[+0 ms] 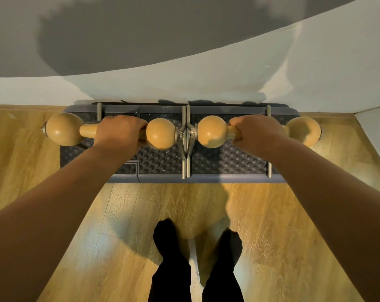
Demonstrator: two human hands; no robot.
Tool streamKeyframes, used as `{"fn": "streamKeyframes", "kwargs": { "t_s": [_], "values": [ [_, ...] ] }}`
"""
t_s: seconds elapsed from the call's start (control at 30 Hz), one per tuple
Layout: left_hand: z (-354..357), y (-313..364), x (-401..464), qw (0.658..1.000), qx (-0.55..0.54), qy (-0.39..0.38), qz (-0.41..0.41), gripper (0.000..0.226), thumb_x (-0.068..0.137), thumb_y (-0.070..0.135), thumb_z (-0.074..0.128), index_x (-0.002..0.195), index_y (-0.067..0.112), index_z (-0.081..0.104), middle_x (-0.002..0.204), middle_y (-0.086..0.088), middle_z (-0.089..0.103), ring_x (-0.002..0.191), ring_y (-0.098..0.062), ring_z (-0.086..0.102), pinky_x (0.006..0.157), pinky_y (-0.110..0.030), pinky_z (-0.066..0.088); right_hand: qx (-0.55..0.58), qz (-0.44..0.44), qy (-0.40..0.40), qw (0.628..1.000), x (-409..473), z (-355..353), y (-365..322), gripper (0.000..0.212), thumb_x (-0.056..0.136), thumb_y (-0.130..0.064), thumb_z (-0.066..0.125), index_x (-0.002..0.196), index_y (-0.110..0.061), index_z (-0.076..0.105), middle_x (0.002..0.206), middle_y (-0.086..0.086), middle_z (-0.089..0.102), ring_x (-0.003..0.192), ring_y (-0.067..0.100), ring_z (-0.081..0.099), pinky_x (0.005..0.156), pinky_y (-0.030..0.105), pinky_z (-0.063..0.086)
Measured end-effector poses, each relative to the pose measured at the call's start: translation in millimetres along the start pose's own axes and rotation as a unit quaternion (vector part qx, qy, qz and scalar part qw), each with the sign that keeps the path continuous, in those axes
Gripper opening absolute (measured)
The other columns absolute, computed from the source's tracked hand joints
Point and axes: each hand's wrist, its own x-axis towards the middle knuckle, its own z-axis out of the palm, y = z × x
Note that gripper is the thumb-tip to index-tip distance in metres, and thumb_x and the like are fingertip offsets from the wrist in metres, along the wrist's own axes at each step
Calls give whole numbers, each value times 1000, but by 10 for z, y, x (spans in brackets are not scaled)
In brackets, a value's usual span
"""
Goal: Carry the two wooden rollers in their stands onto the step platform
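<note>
Two wooden rollers with bulbous ends lie in line over the dark step platform (163, 162), which stands on the floor against the wall. My left hand (119, 132) grips the thin middle of the left roller (63, 129). My right hand (257, 132) grips the middle of the right roller (212, 131). Each roller hangs in a grey metal stand; the inner stand legs (185, 149) meet at the platform's middle, and outer rails (269, 168) reach its front edge. I cannot tell whether the stands touch the platform's studded top.
Wooden plank floor (141, 214) spreads in front of the platform. My two feet in black socks (169, 238) stand just short of it. A white wall (206, 79) rises right behind, and a white door frame (378, 127) is at the right.
</note>
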Motion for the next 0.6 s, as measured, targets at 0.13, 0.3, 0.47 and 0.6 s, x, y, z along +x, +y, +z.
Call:
{"fn": "streamKeyframes", "kwargs": {
  "t_s": [0.13, 0.3, 0.47, 0.6],
  "values": [
    [-22, 5, -5, 1000, 2, 0, 5, 22, 92, 32, 74, 113, 29, 69, 98, -3, 73, 90, -29, 67, 82, -41, 48, -3, 4, 1, 1000, -16, -1, -15, 11, 99, -26, 65, 94, -28, 55, 83, -2, 63, 83, 23, 66, 84, 45, 57],
    [-28, -5, 33, 999, 33, 0, 24, 23, 92, 35, 74, 113, 28, 69, 96, -3, 72, 91, -29, 67, 90, -44, 48, -11, 18, -6, 1000, -20, -20, -49, 15, 96, -23, 64, 88, -29, 53, 80, -3, 59, 82, 25, 63, 79, 42, 50],
    [-11, -21, 35, 999, 41, 3, 22, 22, 91, 39, 73, 109, 27, 68, 94, -3, 67, 95, -30, 63, 95, -45, 44, -40, 27, 9, 999, -26, 22, -62, 8, 98, -26, 64, 99, -25, 56, 96, 2, 63, 100, 30, 62, 95, 51, 49],
    [-43, -60, 10, 999, 15, 8, 34, 35, 88, 46, 75, 115, 25, 66, 105, -5, 69, 103, -29, 62, 100, -47, 45, -36, 53, -9, 998, -50, -10, -58, 40, 93, -33, 74, 130, -24, 61, 126, 11, 59, 125, 36, 53, 105, 53, 43]
  ]
}}
